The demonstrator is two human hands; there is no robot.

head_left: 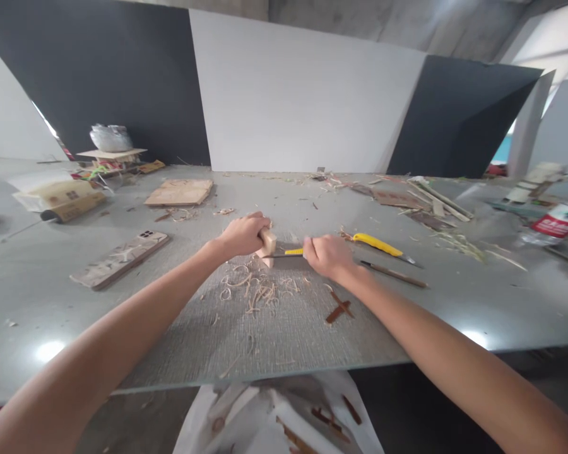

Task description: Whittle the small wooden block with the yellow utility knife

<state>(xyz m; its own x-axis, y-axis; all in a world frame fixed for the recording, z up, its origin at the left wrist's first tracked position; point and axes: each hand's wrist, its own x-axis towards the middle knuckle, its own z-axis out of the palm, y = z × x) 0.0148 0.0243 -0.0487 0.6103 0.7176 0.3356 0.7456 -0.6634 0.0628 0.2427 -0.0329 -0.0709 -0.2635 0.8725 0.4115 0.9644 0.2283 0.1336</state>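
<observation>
Near the middle of the table, my left hand (246, 234) is closed around a small pale wooden block (268, 242). My right hand (329, 255) grips a tool with a thin dark blade (281, 256), which lies against the lower part of the block. A yellow piece (294, 251) shows just beside the right fingers; whether it belongs to the tool I cannot tell. Curled wood shavings (260, 291) are scattered on the table below the block.
Right of my right hand lie a yellow cutter (377, 244) and a brown-handled tool (394, 274). At left are a patterned phone (120, 258) and a wooden board (180, 192). A bottle (556, 222) stands far right; brown strips (339, 309) lie near the front edge.
</observation>
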